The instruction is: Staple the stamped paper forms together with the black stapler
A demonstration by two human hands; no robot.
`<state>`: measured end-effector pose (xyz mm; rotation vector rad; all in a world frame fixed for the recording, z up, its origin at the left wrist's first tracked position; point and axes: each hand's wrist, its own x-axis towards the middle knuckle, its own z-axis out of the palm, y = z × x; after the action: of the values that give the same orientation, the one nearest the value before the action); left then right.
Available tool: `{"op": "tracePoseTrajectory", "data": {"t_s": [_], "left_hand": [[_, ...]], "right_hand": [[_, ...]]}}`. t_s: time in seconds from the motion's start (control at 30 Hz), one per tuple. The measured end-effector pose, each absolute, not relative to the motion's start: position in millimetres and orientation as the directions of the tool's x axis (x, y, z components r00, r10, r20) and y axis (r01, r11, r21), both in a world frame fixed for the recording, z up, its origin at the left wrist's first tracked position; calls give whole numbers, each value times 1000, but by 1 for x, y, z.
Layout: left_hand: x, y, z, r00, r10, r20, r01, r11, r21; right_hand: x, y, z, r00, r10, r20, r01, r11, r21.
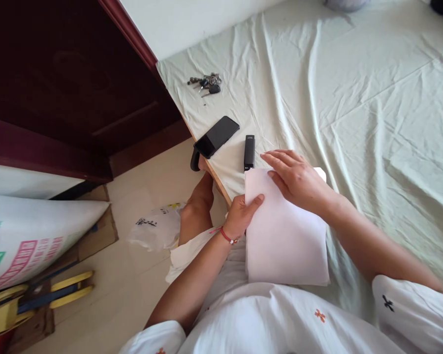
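Observation:
A stack of white paper lies near my body at the edge of the cloth-covered surface. My left hand grips its left side, thumb on top and the other fingers hidden underneath. Over the upper part of the sheets is my right hand, palm down with its fingers stretched out. A black stapler rests just beyond the top left corner of the paper, its near end close to the sheets. I cannot tell whether the two touch.
A black phone lies left of the stapler, by the wooden edge. Farther back is a bunch of keys. The pale green cloth is wrinkled. On the floor at left are a plastic bag and a large white sack.

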<state>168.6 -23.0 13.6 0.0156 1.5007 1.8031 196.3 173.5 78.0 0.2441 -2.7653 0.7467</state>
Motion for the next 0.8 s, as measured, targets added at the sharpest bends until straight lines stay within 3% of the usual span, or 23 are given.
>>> {"op": "tracePoseTrajectory", "data": {"t_s": [0.13,0.4,0.8], "left_hand": [[169,-22,13,-704,558,-439,-519,18,854],[170,-18,15,-703,577,-415,-495,21,869],[171,-19,19,-714,582,-390,-459,33,888]], "right_hand": [[187,165,76,-952,-149,268,-270,820,-504],[186,158,76,-947,-161,278,-288,810,-511],[184,165,76,-922,-91,375,-309,756,-576]]}}
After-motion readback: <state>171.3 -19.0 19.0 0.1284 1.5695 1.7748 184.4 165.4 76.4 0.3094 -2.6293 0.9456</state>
